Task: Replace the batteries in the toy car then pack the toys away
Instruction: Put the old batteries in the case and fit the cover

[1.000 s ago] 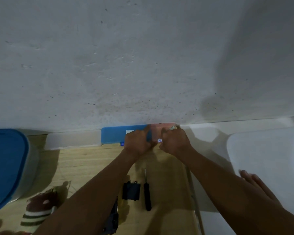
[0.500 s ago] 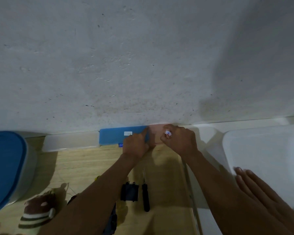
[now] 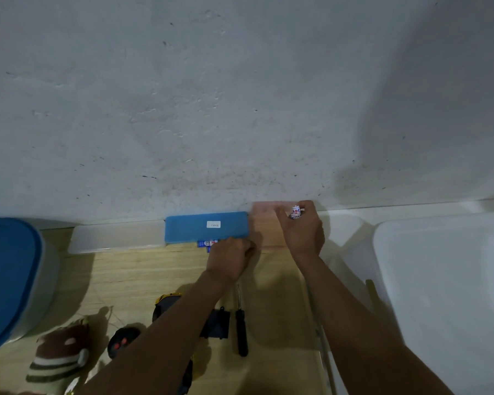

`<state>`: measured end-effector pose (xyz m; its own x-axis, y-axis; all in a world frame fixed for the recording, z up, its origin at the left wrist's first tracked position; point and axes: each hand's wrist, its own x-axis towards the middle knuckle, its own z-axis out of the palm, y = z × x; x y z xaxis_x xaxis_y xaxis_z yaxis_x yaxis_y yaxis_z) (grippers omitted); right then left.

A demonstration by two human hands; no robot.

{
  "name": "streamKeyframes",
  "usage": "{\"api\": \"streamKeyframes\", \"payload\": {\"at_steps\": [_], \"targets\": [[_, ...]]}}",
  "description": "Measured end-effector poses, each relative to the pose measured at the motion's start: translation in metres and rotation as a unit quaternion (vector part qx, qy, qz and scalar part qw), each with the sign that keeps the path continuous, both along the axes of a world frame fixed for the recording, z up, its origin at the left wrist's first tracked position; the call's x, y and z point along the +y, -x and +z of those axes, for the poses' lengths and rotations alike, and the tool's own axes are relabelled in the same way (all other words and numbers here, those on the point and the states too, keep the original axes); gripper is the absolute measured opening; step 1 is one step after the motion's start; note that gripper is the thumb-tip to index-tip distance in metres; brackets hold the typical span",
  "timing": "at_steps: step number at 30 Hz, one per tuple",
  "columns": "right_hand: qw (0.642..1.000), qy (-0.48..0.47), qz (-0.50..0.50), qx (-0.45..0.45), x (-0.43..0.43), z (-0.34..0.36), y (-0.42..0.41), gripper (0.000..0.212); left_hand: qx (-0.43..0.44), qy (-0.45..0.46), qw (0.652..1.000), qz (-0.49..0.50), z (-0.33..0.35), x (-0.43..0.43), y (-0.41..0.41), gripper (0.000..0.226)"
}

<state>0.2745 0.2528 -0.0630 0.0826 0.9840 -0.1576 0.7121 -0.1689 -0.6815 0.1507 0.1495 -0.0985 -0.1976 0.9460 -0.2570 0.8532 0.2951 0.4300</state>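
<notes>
Right hand [image 3: 301, 232] pinching one battery [image 3: 295, 212], held clear for fitting. Left hand [image 3: 230, 258] curled, apparently steadying battery pack [image 3: 207, 243] at fingertips.

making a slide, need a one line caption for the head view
Right hand pinches a loose battery while left hand holds the pack; screwdriver lies nearer the camera.

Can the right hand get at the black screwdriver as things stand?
Probably yes: the black screwdriver lies uncovered on the wooden table between the forearms. But the right hand pinches a small white battery, so its fingers are occupied.
</notes>
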Motion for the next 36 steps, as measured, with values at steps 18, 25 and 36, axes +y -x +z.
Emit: {"api": "streamKeyframes", "payload": {"at_steps": [18,25,36], "targets": [[0.913,0.063,0.367,-0.167,-0.008,-0.015,-0.004,0.038,-0.018,-0.025,0.999,0.033,-0.006,-0.004,-0.003,0.027],[0.961,-0.033,0.253,-0.108,-0.029,-0.014,-0.019,0.026,-0.026,-0.039,0.998,0.037,-0.008,-0.003,-0.006,0.027],[0.968,-0.023,0.241,-0.066,-0.039,-0.030,-0.038,0.034,-0.094,-0.113,0.985,0.094,-0.018,-0.011,-0.009,0.022]]}}
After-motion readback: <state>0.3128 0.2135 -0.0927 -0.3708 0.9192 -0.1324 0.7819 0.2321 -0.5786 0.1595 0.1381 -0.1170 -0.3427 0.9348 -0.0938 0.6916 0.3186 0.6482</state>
